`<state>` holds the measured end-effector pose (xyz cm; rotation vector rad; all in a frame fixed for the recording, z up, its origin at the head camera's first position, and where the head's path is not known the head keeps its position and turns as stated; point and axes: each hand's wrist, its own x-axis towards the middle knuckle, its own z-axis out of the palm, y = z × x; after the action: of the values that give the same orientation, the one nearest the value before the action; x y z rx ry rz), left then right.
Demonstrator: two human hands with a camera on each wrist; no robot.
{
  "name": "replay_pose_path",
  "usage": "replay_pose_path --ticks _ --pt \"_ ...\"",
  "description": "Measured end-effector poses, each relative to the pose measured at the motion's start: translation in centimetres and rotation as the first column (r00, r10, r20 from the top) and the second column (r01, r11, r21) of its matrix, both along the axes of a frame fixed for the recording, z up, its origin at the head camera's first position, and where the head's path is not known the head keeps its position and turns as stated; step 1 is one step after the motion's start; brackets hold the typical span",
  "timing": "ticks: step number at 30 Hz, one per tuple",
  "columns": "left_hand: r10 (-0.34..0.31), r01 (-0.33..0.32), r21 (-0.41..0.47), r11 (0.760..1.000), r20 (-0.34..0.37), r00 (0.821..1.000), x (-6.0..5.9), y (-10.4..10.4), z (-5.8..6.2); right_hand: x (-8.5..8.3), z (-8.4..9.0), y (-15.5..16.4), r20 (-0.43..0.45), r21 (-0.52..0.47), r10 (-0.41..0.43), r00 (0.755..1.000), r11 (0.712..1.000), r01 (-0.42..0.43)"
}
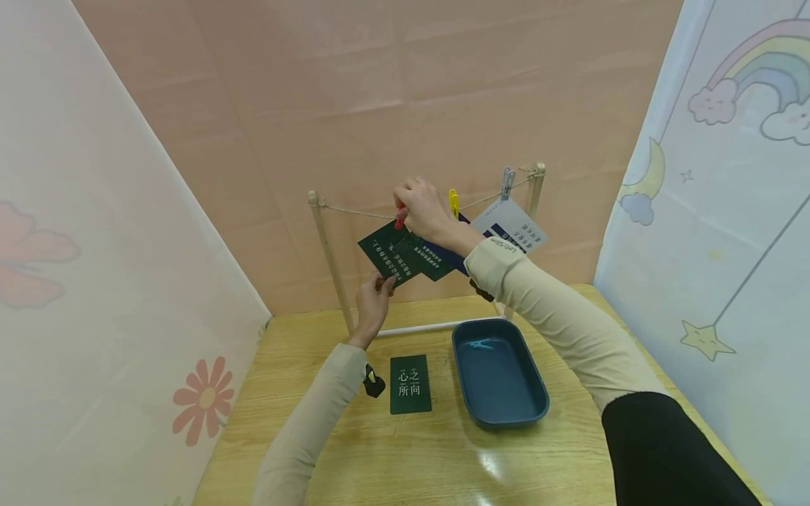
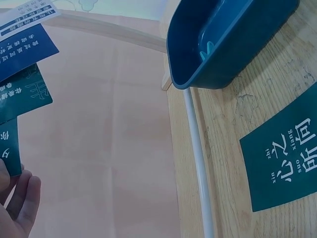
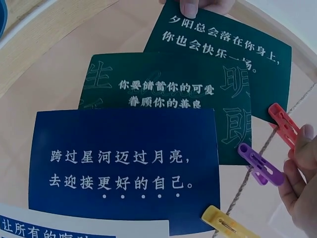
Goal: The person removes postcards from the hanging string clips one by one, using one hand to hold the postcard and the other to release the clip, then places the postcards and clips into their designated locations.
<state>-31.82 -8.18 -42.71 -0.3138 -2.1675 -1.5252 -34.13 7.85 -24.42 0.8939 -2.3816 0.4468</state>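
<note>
My right hand [image 1: 429, 212] pinches a red clothespin [image 3: 283, 123] at the rope [image 3: 241, 191]; its tip sits on a corner of a dark green card [image 3: 223, 49] with white Chinese writing. Below, the left hand [image 1: 372, 303] pinches that card's lower edge between thumb and fingers. Beside it hangs a second green card [image 3: 163, 89] under a purple clothespin [image 3: 260, 164], close to my right fingers. Overlapping that is a blue card [image 3: 124, 158] with a yellow clothespin [image 3: 225, 222]. A white card [image 1: 514, 223] hangs farthest right from a grey clothespin [image 1: 508, 184].
Two wooden posts [image 1: 332, 260] hold the rope, with a white bar [image 1: 418, 327] low between them. On the wooden table [image 1: 405, 464] stand a dark blue tray [image 1: 500, 414] holding a teal clothespin [image 1: 481, 344], and a flat green card [image 1: 410, 404] to its left.
</note>
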Motion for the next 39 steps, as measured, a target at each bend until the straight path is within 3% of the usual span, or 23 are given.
replay_pose_path --ticks 10,17,23,31,39 --pt "-0.003 0.003 0.014 1.000 -0.004 1.000 0.0 0.2 0.0 0.0 -0.1 0.1 -0.007 -0.055 0.045 0.999 0.997 -0.045" --pt "-0.019 0.019 0.017 1.000 -0.015 1.000 0.1 0.0 0.2 0.0 0.3 0.7 -0.066 -0.071 0.073 0.995 0.994 -0.078" --pt "-0.004 0.004 -0.010 1.000 -0.028 1.000 0.3 -0.1 0.1 -0.1 0.4 1.1 -0.096 -0.070 0.055 0.994 0.996 -0.061" --pt "0.016 -0.015 -0.013 1.000 0.008 1.000 0.5 -0.4 0.1 -0.1 0.4 1.3 -0.122 -0.064 0.054 0.991 0.996 -0.062" --pt "0.018 -0.018 -0.017 1.000 0.003 1.000 0.5 -0.7 0.0 0.2 0.6 1.5 -0.113 -0.051 0.049 0.992 0.997 -0.055"
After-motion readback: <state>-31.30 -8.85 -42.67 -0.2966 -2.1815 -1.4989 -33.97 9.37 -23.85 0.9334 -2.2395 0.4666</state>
